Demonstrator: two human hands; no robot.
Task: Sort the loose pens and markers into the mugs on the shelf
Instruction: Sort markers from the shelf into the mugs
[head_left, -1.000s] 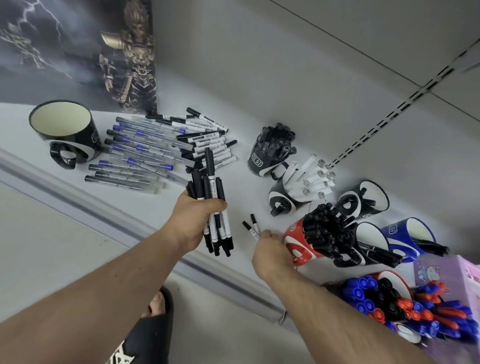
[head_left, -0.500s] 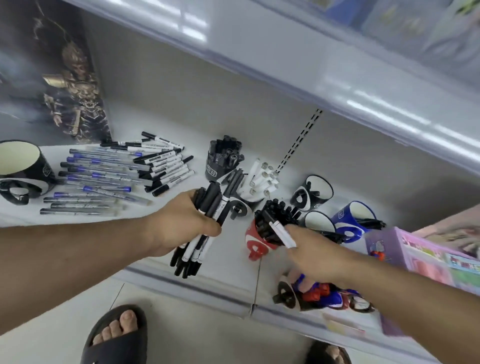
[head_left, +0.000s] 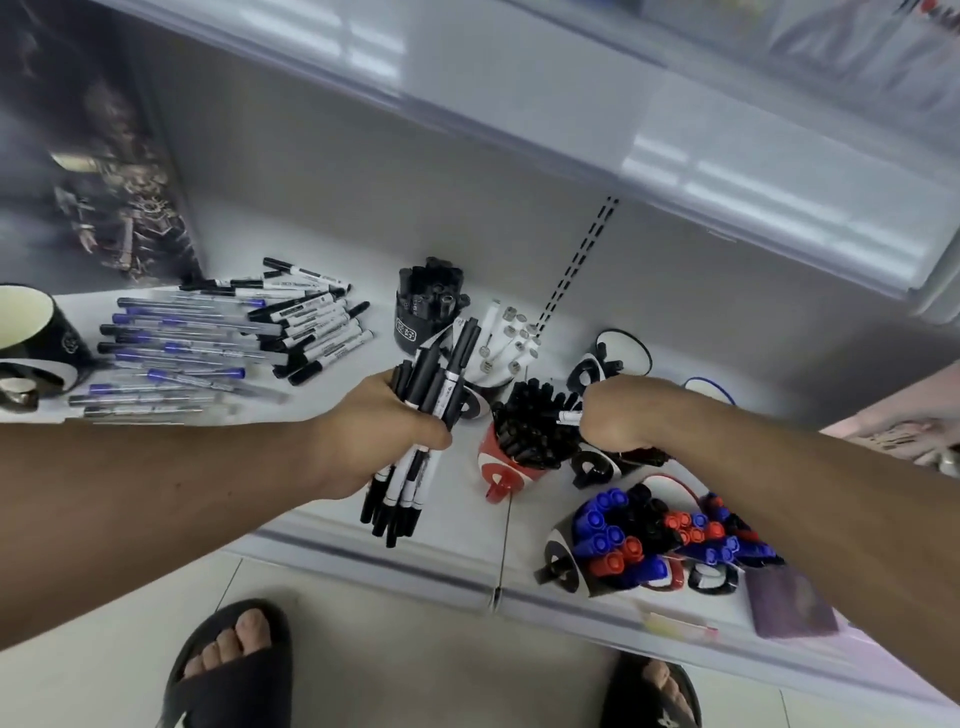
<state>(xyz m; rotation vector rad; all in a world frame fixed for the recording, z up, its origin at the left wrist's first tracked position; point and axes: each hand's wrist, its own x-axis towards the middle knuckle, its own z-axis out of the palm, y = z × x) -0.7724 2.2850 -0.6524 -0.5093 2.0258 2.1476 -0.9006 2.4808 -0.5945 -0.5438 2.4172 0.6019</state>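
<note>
My left hand (head_left: 379, 431) grips a bundle of black-and-white markers (head_left: 423, 415) above the shelf's front. My right hand (head_left: 618, 415) pinches a white marker (head_left: 569, 417) at the rim of the red mug (head_left: 501, 460), which is packed with black-capped markers. Loose blue pens (head_left: 176, 353) and black-capped white markers (head_left: 311, 322) lie on the shelf at the left. An empty black mug (head_left: 31, 332) stands at the far left. A black mug of black markers (head_left: 421, 312) and a mug of white pens (head_left: 506, 343) stand behind my hands.
Mugs of blue, red and black markers (head_left: 644, 540) sit at the shelf's front right. Two black-and-white mugs (head_left: 618, 358) and a blue one (head_left: 711, 389) stand behind my right arm. A pink box (head_left: 904, 431) is at the right edge. An upper shelf (head_left: 675, 171) overhangs. My sandalled feet are below.
My right hand lifted a marker off the shelf and carried it right to the red mug. My left hand stayed put with its bundle; the view tilted down.
</note>
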